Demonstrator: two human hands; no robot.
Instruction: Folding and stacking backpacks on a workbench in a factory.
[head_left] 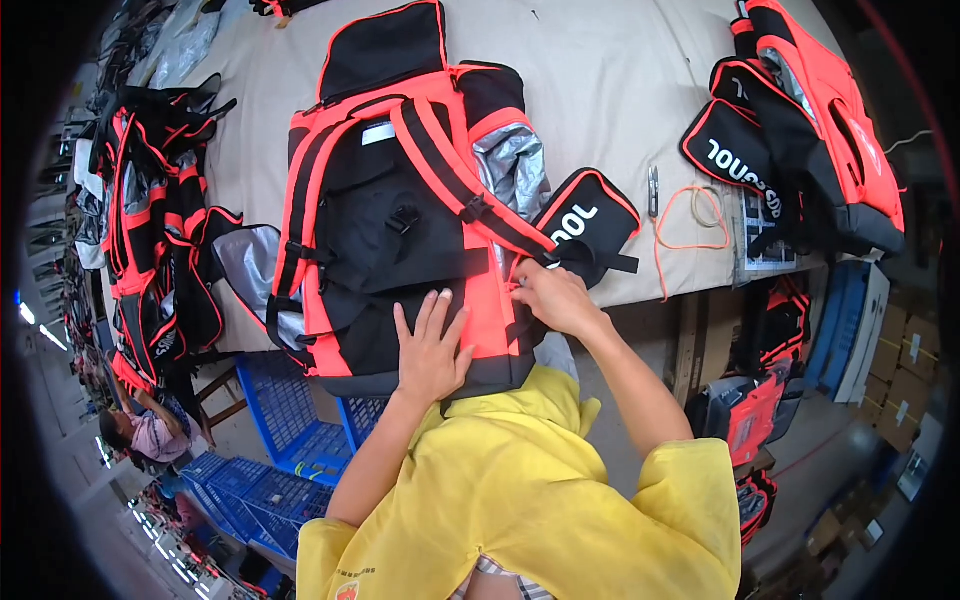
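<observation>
A black backpack (375, 210) lies beneath the flat, spread left hand (432, 345), at the tabletop's (600, 100) near edge. The right hand (555, 298) bunches its fingers beside a strap end; whether they grip, I cannot tell. It has coral trim, two shoulder straps (437, 150). Farther off: one pair of snips (653, 192), one looped cord (692, 246), one similar bag (862, 165) by the right edge.

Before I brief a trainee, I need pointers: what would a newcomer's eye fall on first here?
Probably the central black-and-coral backpack, lying at the near edge of the tabletop, the left hand on its lower middle and the right hand at its lower right side. Next come the bright yellow shirt at bottom centre and the blue crates at lower left.
</observation>
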